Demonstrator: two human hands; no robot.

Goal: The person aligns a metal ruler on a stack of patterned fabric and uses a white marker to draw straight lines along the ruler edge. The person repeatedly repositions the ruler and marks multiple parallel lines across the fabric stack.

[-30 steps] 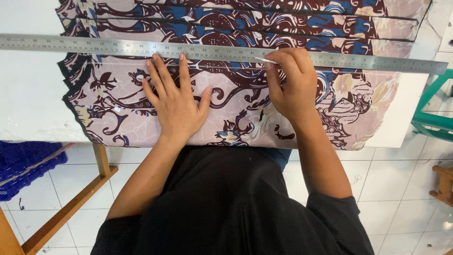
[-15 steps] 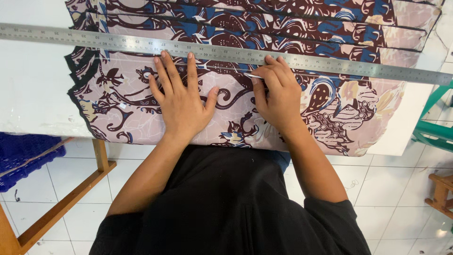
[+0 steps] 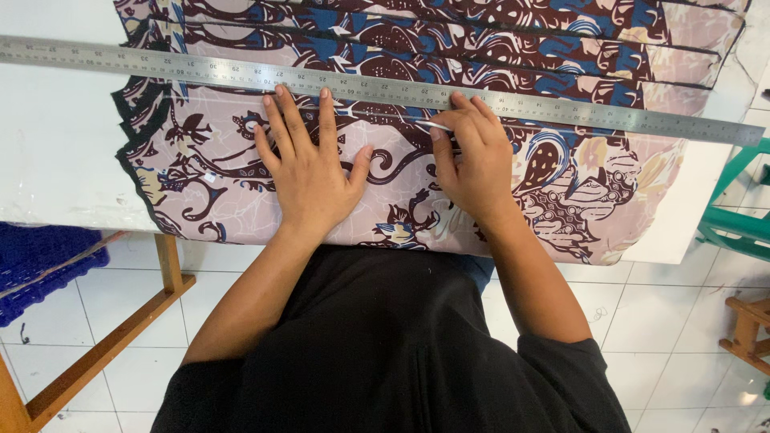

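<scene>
The left hand (image 3: 311, 172) is laid flat and fully open, palm down, on the patterned cloth (image 3: 200, 172), nothing being gripped; its fingers are spread and the fingertips reach up to the lower edge of the metal ruler (image 3: 160, 68). The right hand (image 3: 480, 164) is curled just beside it, the fingers drawn in around a thin white marking stick (image 3: 434, 125) — pinched between thumb and fingertips, with its tip pointing left along the ruler's lower edge. The heel of this hand rests on the cloth.

The cloth is seen stacked in several layers, printed in mauve, dark maroon and blue with swirling motifs, and it is spread over a white counter (image 3: 56, 152), its near edge hanging over the front. The long ruler is laid across the cloth from the far left of the counter to the right, slightly slanted.

Beyond — a wooden frame (image 3: 120, 337) below the counter, a blue crate (image 3: 40, 265) on the tiled floor at left, and a green stool (image 3: 734, 224) at right.
</scene>
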